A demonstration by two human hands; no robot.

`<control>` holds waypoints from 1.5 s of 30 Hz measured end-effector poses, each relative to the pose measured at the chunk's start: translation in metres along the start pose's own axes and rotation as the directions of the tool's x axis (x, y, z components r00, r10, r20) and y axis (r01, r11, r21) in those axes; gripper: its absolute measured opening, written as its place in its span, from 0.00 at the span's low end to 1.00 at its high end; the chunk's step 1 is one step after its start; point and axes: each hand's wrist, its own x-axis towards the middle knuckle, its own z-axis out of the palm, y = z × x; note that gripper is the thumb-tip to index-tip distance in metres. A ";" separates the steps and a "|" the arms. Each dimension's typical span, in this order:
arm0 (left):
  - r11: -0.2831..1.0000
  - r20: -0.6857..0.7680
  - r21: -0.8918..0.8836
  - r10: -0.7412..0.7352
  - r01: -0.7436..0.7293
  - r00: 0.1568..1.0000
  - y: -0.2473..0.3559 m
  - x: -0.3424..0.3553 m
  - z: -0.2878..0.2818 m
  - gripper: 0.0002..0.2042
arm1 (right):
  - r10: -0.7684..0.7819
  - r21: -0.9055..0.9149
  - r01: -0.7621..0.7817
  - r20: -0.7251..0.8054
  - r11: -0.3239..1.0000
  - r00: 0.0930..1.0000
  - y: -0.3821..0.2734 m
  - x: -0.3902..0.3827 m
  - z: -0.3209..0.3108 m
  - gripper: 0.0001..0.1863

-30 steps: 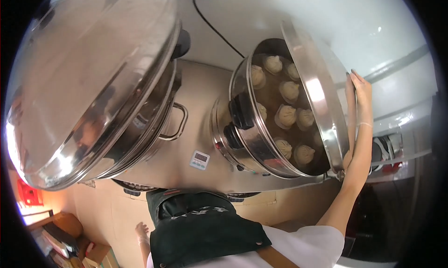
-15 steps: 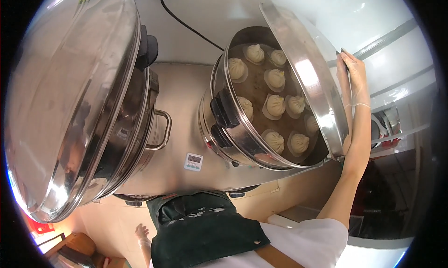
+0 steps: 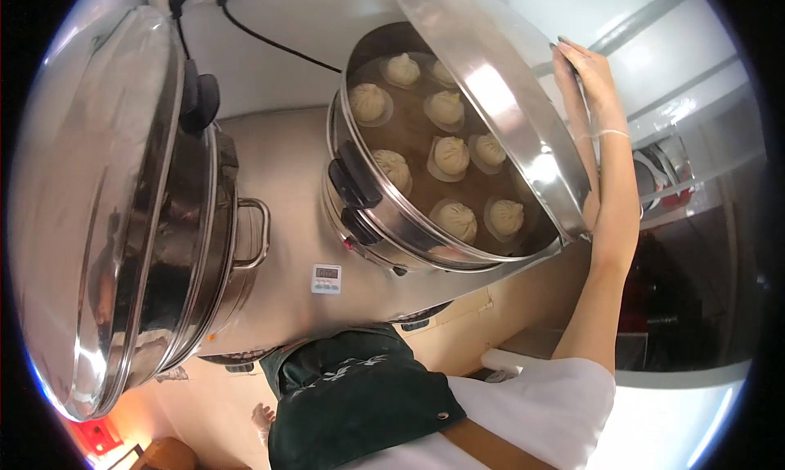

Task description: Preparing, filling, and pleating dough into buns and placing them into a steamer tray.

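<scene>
My right hand (image 3: 595, 81) is closed at the outer side of a steel steamer lid (image 3: 515, 118), holding it tilted up on the right side of a round steamer (image 3: 425, 245). Its exact grip is partly hidden, and the shiny lid mirrors the hand. Inside the steamer, several pleated steamed buns (image 3: 451, 156) sit on small pieces of paper; the lid hides those at the right. Down by my side, my left hand (image 3: 263, 417) hangs beside the dark green apron (image 3: 352, 404), fingers loosely bent and nothing in them.
On the left stands a second large steamer with a domed steel lid (image 3: 106, 184) and a loop handle (image 3: 263, 233). A small white timer (image 3: 326, 279) lies on the steel counter (image 3: 286, 159) between the steamers. Black cords (image 3: 270, 36) run along the back wall.
The view has shifted, so the steamers appear farther left. The held lid stays raised but covers slightly more of the buns. My left hand's fingers look more bent and the hand sits lower.
</scene>
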 end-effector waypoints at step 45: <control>0.927 -0.203 -0.374 -0.101 0.018 0.974 -0.086 -0.165 -0.204 0.16 | -0.649 -0.730 0.496 0.095 0.470 0.754 -0.215 -0.236 0.063 0.31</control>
